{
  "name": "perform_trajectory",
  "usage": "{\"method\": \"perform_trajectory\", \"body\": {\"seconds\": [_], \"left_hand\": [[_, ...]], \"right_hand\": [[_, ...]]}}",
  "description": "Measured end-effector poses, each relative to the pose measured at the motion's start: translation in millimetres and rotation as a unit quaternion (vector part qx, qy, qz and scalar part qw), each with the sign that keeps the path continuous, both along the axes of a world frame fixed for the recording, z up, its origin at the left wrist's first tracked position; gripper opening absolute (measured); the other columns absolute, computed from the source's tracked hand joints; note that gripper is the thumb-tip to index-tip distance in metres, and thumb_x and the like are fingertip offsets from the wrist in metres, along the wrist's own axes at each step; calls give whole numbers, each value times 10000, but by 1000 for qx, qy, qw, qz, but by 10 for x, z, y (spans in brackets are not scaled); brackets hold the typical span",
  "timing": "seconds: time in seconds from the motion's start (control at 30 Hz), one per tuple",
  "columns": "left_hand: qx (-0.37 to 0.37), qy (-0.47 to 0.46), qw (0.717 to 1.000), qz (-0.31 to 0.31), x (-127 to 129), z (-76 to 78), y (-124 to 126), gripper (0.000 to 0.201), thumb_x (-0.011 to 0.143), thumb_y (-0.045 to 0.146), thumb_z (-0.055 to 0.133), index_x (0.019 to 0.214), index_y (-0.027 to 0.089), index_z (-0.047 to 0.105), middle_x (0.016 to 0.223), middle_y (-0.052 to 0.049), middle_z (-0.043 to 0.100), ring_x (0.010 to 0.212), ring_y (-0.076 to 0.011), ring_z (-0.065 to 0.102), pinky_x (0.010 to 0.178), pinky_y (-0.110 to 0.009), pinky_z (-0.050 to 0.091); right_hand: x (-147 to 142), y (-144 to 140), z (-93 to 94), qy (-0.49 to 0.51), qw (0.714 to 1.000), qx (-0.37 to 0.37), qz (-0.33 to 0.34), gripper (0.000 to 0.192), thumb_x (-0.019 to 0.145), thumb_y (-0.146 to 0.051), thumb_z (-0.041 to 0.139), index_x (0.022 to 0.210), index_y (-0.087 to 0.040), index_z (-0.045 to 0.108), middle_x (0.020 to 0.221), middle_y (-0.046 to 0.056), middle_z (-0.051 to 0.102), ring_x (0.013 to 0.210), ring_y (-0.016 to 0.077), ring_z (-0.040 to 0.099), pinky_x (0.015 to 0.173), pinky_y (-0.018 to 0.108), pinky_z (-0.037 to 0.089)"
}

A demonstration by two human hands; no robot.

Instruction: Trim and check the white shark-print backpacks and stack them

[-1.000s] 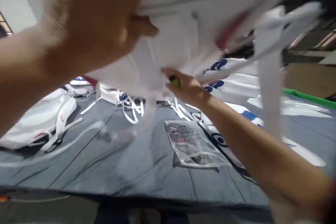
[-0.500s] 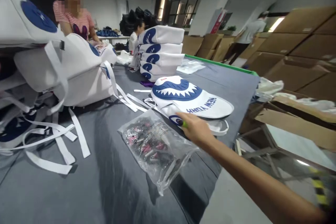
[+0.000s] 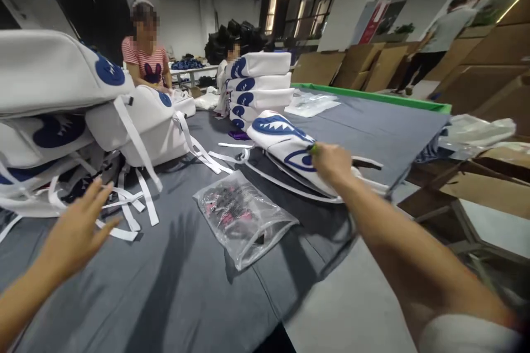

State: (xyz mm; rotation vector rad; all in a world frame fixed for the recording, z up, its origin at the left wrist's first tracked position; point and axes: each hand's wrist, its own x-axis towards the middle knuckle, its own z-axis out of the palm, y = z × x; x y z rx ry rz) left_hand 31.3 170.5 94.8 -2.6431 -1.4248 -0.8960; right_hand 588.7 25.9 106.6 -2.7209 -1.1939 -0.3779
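Note:
My right hand [image 3: 333, 164] grips the near edge of a white backpack [image 3: 285, 146] printed with blue shark teeth and an eye, and the bag tilts up off the grey table [image 3: 372, 121]. A small green thing shows at my thumb. My left hand [image 3: 78, 229] hovers open, fingers spread, above the table near loose white straps [image 3: 132, 201]. A clear plastic bag of small pink and black parts [image 3: 240, 215] lies between my hands.
White backpacks [image 3: 62, 99] pile up at the left and another stack [image 3: 259, 85] stands behind. A person in a striped shirt [image 3: 144, 63] works at the far side. Cardboard boxes [image 3: 476, 71] fill the right, past the table's edge.
The view settled on the table after a blur of white fabric. My right hand took hold of the shark backpack and lifted its edge. My left hand came into view, open.

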Motion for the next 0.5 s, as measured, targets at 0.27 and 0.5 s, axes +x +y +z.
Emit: {"method": "perform_trajectory", "body": {"seconds": [0.27,0.5], "left_hand": [[-437,-329,836,-51,750,-1087,-1795,902,632,790,698,1307,206,566,1327,-175,646,1183,-358,647,1030,-526,498],[-723,-456,468,-225,1596,-1252,-2848,934,669,851,648,1358,233,521,1339,-160,628,1308,-331,566,1044,-471,487]], "right_hand": [[-699,-1631,2001,-2,946,312,86,279,823,-328,748,851,-51,728,720,32,682,710,106,548,724,313,369],[-2137,-2908,2398,177,858,435,206,217,832,-301,738,799,-100,662,629,-83,561,555,0,467,589,195,359]]}}
